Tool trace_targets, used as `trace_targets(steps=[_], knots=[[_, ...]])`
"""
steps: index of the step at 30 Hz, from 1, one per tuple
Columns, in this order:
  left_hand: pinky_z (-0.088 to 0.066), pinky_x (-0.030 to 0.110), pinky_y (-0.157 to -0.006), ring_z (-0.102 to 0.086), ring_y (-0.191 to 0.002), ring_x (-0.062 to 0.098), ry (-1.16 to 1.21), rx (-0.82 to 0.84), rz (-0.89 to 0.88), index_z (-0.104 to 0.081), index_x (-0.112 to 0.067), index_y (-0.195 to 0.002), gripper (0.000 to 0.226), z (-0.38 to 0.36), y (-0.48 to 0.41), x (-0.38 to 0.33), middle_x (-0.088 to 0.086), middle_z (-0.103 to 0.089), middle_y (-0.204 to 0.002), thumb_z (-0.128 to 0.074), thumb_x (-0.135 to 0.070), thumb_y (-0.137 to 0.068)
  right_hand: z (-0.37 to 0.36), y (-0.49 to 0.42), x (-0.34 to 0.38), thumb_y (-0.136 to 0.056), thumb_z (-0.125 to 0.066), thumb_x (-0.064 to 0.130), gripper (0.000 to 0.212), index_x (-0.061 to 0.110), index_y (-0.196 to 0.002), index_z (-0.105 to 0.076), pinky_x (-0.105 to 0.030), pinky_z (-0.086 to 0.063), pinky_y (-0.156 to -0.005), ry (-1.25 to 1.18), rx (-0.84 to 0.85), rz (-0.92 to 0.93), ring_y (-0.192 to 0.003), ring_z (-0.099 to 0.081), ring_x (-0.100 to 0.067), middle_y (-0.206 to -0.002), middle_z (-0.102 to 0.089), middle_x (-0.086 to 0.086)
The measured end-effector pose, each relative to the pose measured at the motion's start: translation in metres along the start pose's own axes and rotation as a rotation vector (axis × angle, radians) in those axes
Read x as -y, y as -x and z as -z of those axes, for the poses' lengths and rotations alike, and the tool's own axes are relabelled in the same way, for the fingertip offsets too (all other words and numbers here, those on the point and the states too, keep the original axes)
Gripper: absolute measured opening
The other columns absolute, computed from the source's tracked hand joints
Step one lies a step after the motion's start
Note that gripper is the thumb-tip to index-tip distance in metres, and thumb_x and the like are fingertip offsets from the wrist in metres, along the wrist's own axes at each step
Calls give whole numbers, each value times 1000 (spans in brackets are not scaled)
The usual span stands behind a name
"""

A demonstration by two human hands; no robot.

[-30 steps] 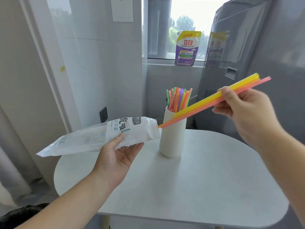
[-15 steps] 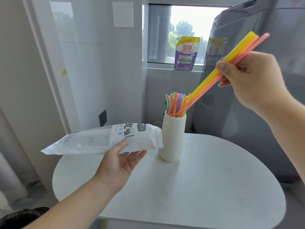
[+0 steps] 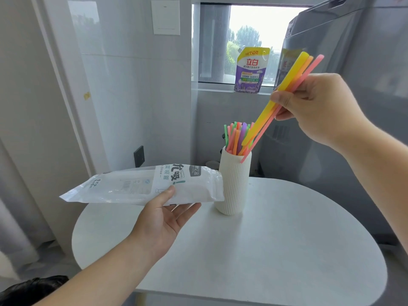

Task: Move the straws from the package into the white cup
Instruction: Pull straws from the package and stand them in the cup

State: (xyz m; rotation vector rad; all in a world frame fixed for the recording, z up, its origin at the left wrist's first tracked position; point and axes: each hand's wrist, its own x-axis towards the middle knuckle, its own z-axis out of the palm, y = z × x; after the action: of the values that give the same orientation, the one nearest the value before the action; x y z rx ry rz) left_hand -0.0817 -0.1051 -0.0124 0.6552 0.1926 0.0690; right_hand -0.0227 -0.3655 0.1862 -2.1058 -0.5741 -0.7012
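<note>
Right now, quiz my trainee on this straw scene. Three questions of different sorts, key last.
1. True or false: the white cup already holds straws.
2. How many straws are in the bundle that the right hand pinches?
3. The left hand grips: A the package; B the white cup; C nothing.
Key: 1 true; 2 three (yellow, orange, pink); 3 A.
</note>
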Motion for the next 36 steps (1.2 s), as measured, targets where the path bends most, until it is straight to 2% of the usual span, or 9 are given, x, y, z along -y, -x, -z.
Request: trace_targets(steps=[2, 6, 10, 15, 17, 21, 31, 36], knots=[[-66, 45, -70, -79, -95, 34, -3, 0, 1, -68, -13, -129, 32, 1, -1, 0, 17, -80, -111, -63, -9, -97, 2, -4, 2, -97, -66, 21, 8, 25, -96, -73, -8, -53, -60, -15, -14, 11, -65, -73, 0, -80, -73, 13], [-66, 45, -69, -79, -95, 34, -5, -1, 2, -67, -13, -129, 33, 2, -2, 1, 17, -80, -111, -63, -9, -97, 5, -13, 7, -96, -67, 22, 21, 33, -79, -70, -10, -56, -61, -3, -22, 21, -64, -75, -4, -79, -75, 10], [-66, 45, -70, -79, -96, 34, -11, 11, 5, -66, -14, -131, 34, 1, -2, 3, 16, -79, -114, -62, -9, -98, 6, -19, 5, -96, -67, 27, 16, 32, -82, -72, -17, -60, -69, 28, -3, -16, -66, -76, -6, -84, -78, 6], [-66, 45, -69, -79, -95, 33, -16, 15, 3, -67, -14, -131, 34, 1, -2, 3, 15, -80, -113, -62, -8, -97, 4, -18, 5, -95, -67, 31, 14, 32, -83, -73, -18, -60, -71, 13, -24, -34, -66, -76, -6, -84, -77, 10], [-66, 45, -70, -79, -95, 33, -16, 15, 5, -67, -14, -130, 34, 2, -2, 4, 15, -80, -113, -62, -8, -97, 2, -19, 4, -95, -68, 31, 12, 26, -89, -76, -21, -62, -72, 24, -26, -39, -66, -76, -7, -85, -78, 7], [-66, 45, -70, -79, -96, 34, -20, 20, 11, -67, -14, -131, 35, 1, -2, 4, 16, -79, -114, -63, -9, -97, -3, -23, 0, -95, -67, 34, 24, 14, -104, -78, -27, -61, -75, 73, 3, -70, -68, -76, -7, -91, -79, -1], [-66, 45, -69, -79, -92, 33, -23, 25, 12, -67, -13, -131, 37, 1, -1, 4, 16, -80, -111, -65, -9, -94, -20, -27, -15, -95, -68, 33, 18, 17, -99, -76, -24, -58, -69, 90, 93, -169, -64, -76, -5, -81, -79, 5], [-66, 46, -69, -79, -93, 33, -27, 44, 8, -66, -15, -132, 55, -2, 0, 4, 16, -80, -113, -73, -11, -78, -28, -31, -21, -95, -68, 33, 19, 15, -93, -75, -27, -59, -68, 121, 118, -204, -62, -75, -6, -79, -78, 3]])
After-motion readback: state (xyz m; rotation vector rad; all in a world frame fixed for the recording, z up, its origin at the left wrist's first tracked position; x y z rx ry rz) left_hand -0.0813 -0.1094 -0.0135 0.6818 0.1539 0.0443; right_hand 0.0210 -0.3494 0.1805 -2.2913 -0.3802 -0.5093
